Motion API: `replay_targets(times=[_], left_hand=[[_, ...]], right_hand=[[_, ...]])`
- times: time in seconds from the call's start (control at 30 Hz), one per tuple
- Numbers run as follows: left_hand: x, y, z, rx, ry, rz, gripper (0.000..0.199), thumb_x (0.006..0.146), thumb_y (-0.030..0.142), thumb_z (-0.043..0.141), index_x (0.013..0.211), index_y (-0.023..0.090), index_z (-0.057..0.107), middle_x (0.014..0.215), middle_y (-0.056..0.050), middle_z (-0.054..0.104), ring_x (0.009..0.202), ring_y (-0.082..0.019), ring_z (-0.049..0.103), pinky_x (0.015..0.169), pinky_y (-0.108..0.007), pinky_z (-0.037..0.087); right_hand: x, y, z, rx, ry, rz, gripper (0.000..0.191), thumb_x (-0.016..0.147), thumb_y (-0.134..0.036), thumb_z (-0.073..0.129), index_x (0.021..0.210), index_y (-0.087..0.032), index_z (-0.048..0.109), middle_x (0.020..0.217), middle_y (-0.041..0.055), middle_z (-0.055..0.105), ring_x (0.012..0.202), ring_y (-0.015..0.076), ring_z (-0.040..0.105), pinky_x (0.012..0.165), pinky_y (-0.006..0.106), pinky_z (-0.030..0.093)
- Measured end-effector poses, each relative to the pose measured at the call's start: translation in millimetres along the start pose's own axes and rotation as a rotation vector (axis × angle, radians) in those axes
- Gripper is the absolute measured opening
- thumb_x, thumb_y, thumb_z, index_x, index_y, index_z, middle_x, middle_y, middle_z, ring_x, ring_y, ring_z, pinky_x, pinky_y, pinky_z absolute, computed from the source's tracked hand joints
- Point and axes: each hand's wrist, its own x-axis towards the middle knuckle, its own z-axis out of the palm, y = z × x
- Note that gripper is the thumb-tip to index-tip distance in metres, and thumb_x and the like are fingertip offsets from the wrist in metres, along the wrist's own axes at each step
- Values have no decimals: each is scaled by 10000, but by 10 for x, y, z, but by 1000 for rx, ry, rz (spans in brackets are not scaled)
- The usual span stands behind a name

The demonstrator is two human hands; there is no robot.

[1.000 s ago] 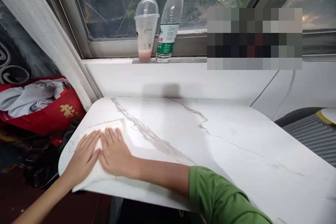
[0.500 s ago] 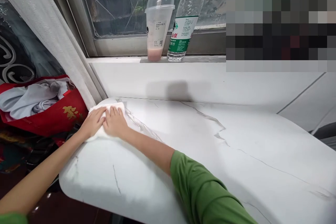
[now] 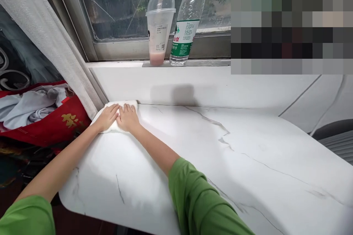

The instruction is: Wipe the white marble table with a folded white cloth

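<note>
A white cloth (image 3: 114, 127) lies folded flat at the far left corner of the white marbled table (image 3: 193, 139), close to the wall. My left hand (image 3: 108, 117) rests flat on its left part, fingers stretched forward. Beside it, my right hand (image 3: 128, 117) presses on the cloth's right part with the fingers extended and slightly apart. The two hands almost touch at the thumbs. Much of the cloth is hidden under them.
On the window ledge stand a domed plastic cup (image 3: 160, 31) with a straw and some pink drink, and a tilted, green-labelled plastic bottle (image 3: 186, 36). A red bag (image 3: 55, 125) of clothes and a pale curtain (image 3: 52, 33) are at the left. A grey chair (image 3: 336, 136) shows at the right.
Both hands have pushed the cloth a little away and to the right, towards the wall. The view has shifted slightly, and more of the left sleeve shows.
</note>
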Motion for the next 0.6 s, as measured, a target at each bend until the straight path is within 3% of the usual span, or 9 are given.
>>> replay_targets(times=[0.17, 0.43, 0.53, 0.6], left_hand=[[-527, 482, 16, 14, 26, 5, 513, 955, 338, 201, 1408, 139, 337, 1485, -123, 358, 1399, -226, 270, 1154, -470, 156], [-1579, 1716, 27, 96, 173, 161, 566, 947, 237, 266, 1495, 132, 168, 1497, -124, 339, 1412, -251, 239, 1148, -488, 191], [-1675, 1995, 41, 109, 162, 217, 598, 929, 221, 304, 1498, 110, 157, 1503, -131, 328, 1407, -258, 253, 1146, -487, 207], [-1554, 2043, 77, 99, 135, 225, 567, 929, 217, 297, 1477, 91, 226, 1490, -138, 351, 1400, -258, 271, 1145, -489, 212]], right_hand=[[-647, -90, -188, -4, 0, -64, 563, 946, -315, 328, 1408, 5, 365, 1461, 244, 351, 1376, 323, 286, 1128, 501, 156], [-2130, -155, -818, 2, -29, -240, 582, 949, -307, 296, 1404, 52, 351, 1447, 255, 364, 1385, 371, 243, 1130, 603, 140], [-2361, -52, -999, 23, -96, -243, 570, 951, -319, 303, 1417, 5, 355, 1446, 221, 387, 1375, 344, 282, 1134, 614, 129], [-2310, 73, -1018, 47, -137, -201, 567, 932, -316, 339, 1399, 1, 389, 1432, 213, 414, 1352, 326, 333, 1142, 569, 179]])
